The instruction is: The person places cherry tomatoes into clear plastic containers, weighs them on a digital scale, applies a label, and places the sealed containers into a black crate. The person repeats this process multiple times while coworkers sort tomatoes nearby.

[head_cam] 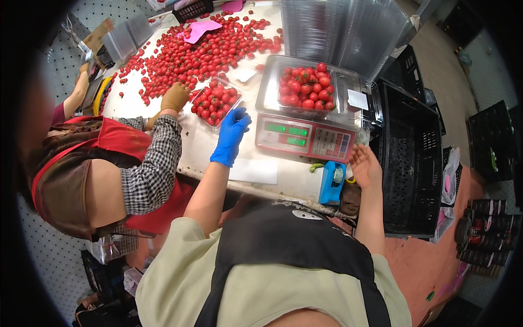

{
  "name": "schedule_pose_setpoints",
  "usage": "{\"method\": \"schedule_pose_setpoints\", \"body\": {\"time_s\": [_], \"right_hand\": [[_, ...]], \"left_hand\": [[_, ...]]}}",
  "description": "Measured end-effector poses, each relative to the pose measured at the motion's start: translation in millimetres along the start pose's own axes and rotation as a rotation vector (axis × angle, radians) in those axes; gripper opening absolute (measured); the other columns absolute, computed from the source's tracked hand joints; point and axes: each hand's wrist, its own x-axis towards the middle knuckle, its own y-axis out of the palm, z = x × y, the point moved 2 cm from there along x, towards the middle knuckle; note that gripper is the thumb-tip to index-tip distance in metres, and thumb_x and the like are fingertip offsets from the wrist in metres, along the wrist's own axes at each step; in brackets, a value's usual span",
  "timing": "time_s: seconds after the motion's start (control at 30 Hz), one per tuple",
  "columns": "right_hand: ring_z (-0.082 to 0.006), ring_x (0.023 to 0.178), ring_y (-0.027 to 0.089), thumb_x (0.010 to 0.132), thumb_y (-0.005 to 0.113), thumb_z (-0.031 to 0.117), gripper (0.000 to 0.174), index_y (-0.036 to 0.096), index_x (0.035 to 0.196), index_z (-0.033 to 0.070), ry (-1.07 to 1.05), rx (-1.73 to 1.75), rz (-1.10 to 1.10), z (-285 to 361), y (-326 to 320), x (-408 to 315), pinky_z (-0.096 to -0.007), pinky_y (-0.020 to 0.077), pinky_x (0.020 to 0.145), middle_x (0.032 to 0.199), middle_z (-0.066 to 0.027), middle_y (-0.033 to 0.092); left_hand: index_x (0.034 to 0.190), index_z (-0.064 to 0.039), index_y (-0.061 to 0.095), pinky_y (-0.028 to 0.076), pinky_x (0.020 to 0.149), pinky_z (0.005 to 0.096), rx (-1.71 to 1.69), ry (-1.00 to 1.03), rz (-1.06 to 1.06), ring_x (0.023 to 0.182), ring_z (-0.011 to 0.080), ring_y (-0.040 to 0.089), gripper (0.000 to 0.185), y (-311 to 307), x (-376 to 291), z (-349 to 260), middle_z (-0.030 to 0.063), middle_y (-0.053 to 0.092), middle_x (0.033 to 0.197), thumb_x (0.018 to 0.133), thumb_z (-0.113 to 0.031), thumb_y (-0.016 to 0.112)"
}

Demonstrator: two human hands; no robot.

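My left hand [234, 130], in a blue glove, is beside the right edge of a clear plastic punnet of cherry tomatoes [215, 102]. Its fingers are loosely bent and seem to hold nothing; whether they touch the punnet is unclear. My bare right hand [367, 165] is raised with fingers spread at the right end of a red digital scale [304, 137]. Another filled punnet [307, 88] sits on the scale's steel pan [269, 92]. A white label [357, 99] shows on clear plastic at the pan's right. Below the scale stands a blue tape dispenser [331, 182].
Loose cherry tomatoes [196, 57] cover the far table [200, 149]. A co-worker's gloved hand [175, 97] reaches beside the left punnet. Tall stacks of clear containers [339, 36] stand behind the scale. Black crates [408, 163] are at right. A white sheet [255, 171] lies near the front edge.
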Motion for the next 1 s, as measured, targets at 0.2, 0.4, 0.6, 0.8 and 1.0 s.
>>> {"method": "schedule_pose_setpoints", "body": {"time_s": [0.2, 0.4, 0.6, 0.8, 1.0], "right_hand": [[-0.0303, 0.113, 0.046, 0.089, 0.058, 0.032, 0.06, 0.032, 0.126, -0.007, -0.037, 0.121, -0.005, 13, 52, 61, -0.0376, 0.0391, 0.096, 0.123, -0.0227, 0.044], [-0.0266, 0.12, 0.042, 0.083, 0.064, 0.017, 0.064, 0.03, 0.133, -0.003, -1.124, -0.722, 0.202, 32, 139, 63, -0.0379, 0.0296, 0.104, 0.132, -0.0175, 0.04], [-0.0319, 0.13, 0.03, 0.059, 0.079, 0.028, 0.085, 0.04, 0.132, 0.007, -1.313, -1.981, 0.433, -17, 150, 34, -0.0469, 0.0227, 0.107, 0.138, -0.0142, 0.037], [-0.0318, 0.125, 0.036, 0.063, 0.072, 0.015, 0.063, 0.05, 0.122, 0.007, -1.47, -1.779, 0.341, -17, 139, 36, -0.0472, 0.0267, 0.105, 0.13, -0.0145, 0.044], [-0.0344, 0.121, 0.041, 0.066, 0.071, 0.01, 0.051, 0.054, 0.114, 0.003, -1.465, -1.732, 0.285, -9, 121, 31, -0.0437, 0.0334, 0.102, 0.126, -0.0157, 0.046]], "left_hand": [[0.125, -0.003, 0.043, 0.049, 0.079, 0.0318, -0.26, 0.051, 0.108, 0.093, 0.023, 0.059, 0.042, 34, 31, -4, 0.0092, 0.055, 0.108, 0.089, -0.021, 0.055], [0.114, -0.005, 0.049, 0.05, 0.061, 0.0324, -0.32, -0.169, 0.217, 0.066, 0.0197, 0.058, 0.048, 98, 62, -14, 0.0121, 0.057, 0.082, 0.084, -0.04, 0.062], [0.133, -0.009, 0.029, 0.052, 0.074, 0.0439, -0.042, -0.189, 0.2, 0.102, 0.0337, 0.053, 0.082, 96, 89, -43, 0.0218, 0.04, 0.126, 0.077, -0.06, 0.06], [0.1, -0.003, 0.06, 0.051, 0.062, 0.0265, 0.132, -0.156, 0.488, 0.07, 0.0132, 0.056, 0.045, 119, 134, -50, 0.0065, 0.055, 0.088, 0.074, -0.037, 0.074], [0.089, -0.002, 0.053, 0.049, 0.049, 0.0255, -0.045, -0.194, 0.413, 0.055, 0.0147, 0.055, 0.039, 116, 118, -44, 0.0055, 0.054, 0.075, 0.073, -0.029, 0.076]]}}
